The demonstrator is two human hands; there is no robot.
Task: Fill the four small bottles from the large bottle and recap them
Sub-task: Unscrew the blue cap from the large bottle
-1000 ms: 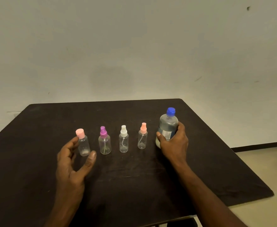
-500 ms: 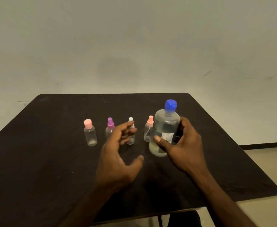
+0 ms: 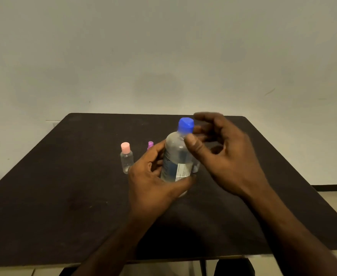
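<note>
The left hand [image 3: 153,180] is wrapped around the large bottle [image 3: 178,158], thumb in front and fingers [image 3: 157,154] curled behind. The right hand [image 3: 221,154] hovers half-open beside its blue cap [image 3: 186,126], thumb raised.

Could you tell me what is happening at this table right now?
A person's left hand holds the large bottle above the table, while the right hand closes on its blue cap, which is on. Two small bottles show behind, pink-capped and purple-capped, both capped; any others are hidden.

The large bottle [image 3: 178,156] has passed to the left hand [image 3: 153,176]; the right hand [image 3: 227,154] now reaches its cap.
</note>
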